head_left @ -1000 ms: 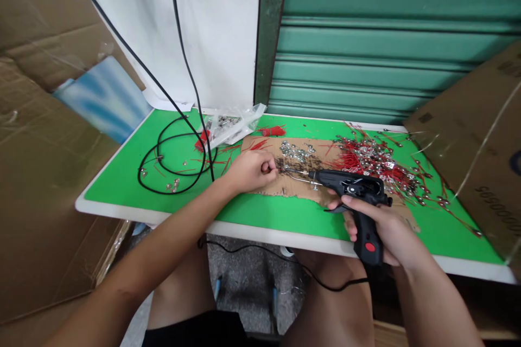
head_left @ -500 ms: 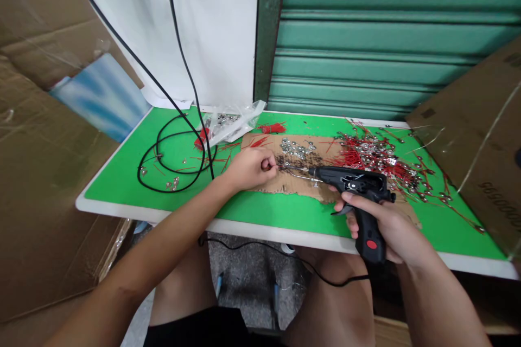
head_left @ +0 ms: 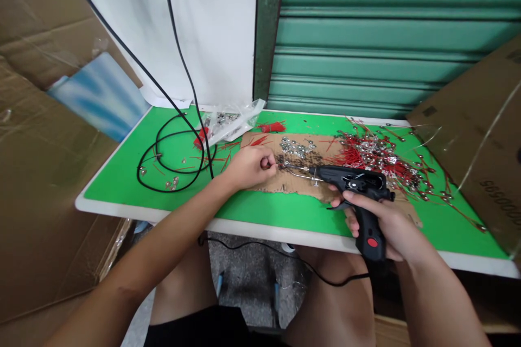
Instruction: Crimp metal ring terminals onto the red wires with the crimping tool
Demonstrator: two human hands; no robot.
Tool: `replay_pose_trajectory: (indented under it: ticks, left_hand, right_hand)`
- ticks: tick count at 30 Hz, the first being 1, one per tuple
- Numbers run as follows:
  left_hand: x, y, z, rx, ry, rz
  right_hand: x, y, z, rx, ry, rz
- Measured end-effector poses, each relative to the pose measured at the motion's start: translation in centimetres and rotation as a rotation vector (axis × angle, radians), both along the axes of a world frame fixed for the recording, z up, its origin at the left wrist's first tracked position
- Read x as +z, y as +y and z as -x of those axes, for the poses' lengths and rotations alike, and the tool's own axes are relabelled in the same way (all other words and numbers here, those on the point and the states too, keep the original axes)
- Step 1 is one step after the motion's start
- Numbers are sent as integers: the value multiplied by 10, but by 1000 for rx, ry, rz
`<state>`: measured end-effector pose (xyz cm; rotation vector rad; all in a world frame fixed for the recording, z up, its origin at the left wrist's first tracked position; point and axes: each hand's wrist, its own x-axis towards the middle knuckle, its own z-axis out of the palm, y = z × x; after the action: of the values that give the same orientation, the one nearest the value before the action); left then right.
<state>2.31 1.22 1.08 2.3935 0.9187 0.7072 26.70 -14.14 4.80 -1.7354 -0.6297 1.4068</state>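
My right hand (head_left: 376,219) is wrapped round the grip of a black soldering gun (head_left: 350,181), whose thin metal tip points left. Pinched closed at the left edge of the scorched cardboard (head_left: 280,184), my left hand (head_left: 254,168) holds what looks like the end of a thin red wire, mostly hidden by the fingers. The gun's tip is close to those fingertips. Behind the tip lie small shiny metal parts (head_left: 297,146) on the cardboard. To the right spreads a heap of red wires with metal ends (head_left: 378,157).
On the green table (head_left: 244,217) a clear plastic bag (head_left: 234,122) with metal parts lies at the back, beside a red wire bundle (head_left: 272,127). A black cable (head_left: 157,190) coils at left. Cardboard boxes (head_left: 44,184) flank the table.
The gun's trigger lever has swung slightly forward, to the left, away from the grip. Both hands otherwise stay almost in place.
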Motion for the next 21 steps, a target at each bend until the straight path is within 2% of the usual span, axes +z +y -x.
replay_pose_trajectory:
  ticks: [5, 13, 21]
  left_hand:
    - [1, 0, 0, -13, 4, 4]
    - [-1, -1, -1, 0, 22, 31]
    - [-2, 0, -3, 3, 29, 27]
  right_hand:
    - [2, -1, 1, 9, -57, -21]
    - [-3, 1, 0, 4, 34, -6]
    - [0, 1, 2, -28, 60, 7]
